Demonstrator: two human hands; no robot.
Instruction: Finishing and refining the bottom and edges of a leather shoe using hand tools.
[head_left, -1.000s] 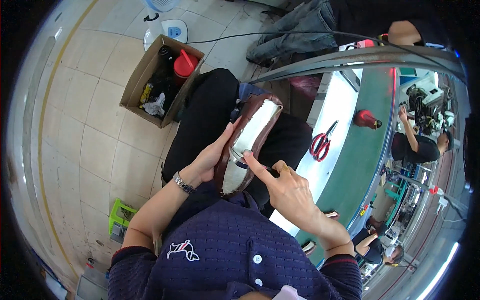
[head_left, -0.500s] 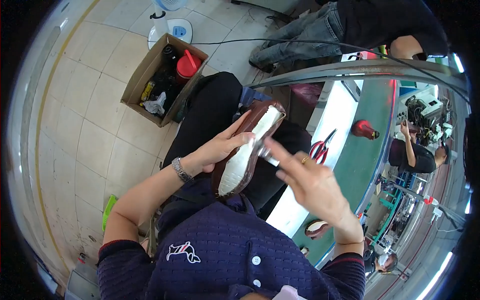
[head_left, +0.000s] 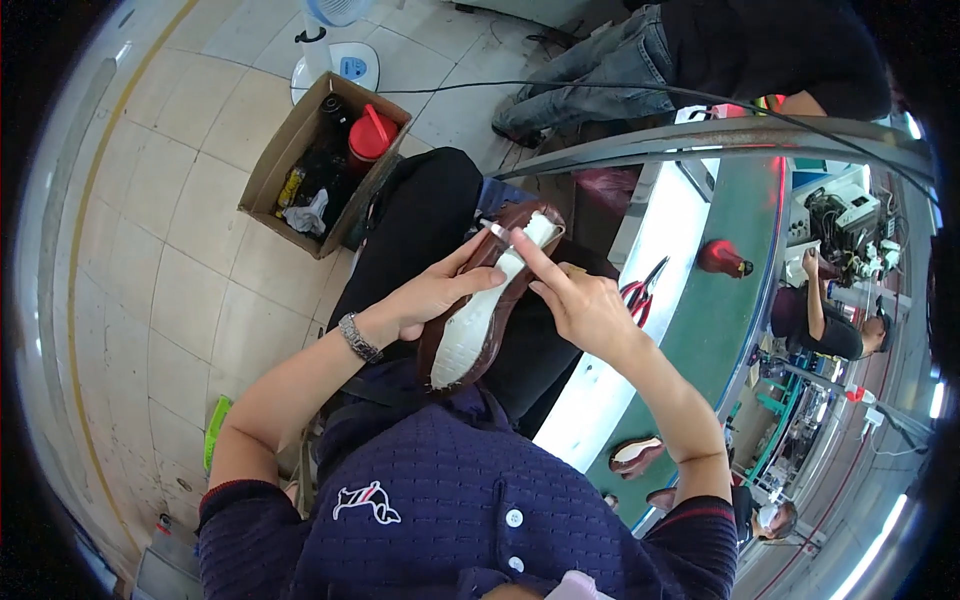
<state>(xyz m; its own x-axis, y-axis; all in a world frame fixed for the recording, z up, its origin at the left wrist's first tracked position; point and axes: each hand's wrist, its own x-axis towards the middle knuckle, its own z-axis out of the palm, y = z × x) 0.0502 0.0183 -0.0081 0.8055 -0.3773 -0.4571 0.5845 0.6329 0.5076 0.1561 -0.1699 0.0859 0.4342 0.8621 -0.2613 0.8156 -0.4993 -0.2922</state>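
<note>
A brown shoe [head_left: 430, 345] lies sole-up above my lap, its white underside facing me and its upper wrapped over the edges. My left hand [head_left: 445, 292] grips the shoe's side, thumb pressed on the white underside. My right hand [head_left: 590, 310] reaches over from the right, index finger laid across the shoe toward its far end and the other fingers curled in. Beside that fingertip shows a small pale, flat-ended piece [head_left: 496, 230], apparently part of a small tool in the right hand; most of it is hidden.
On the right runs a green conveyor belt [head_left: 690, 330] bearing a red-brown shoe [head_left: 722, 258] and another sole-up shoe [head_left: 636, 456]. Red-handled scissors [head_left: 640, 298] lie on the white ledge [head_left: 590, 410]. A cardboard box [head_left: 262, 165] stands on the floor; co-workers are beyond.
My right hand has moved left and farther up the shoe, from its middle toward the far end. My left hand keeps its hold; the shoe has barely shifted.
</note>
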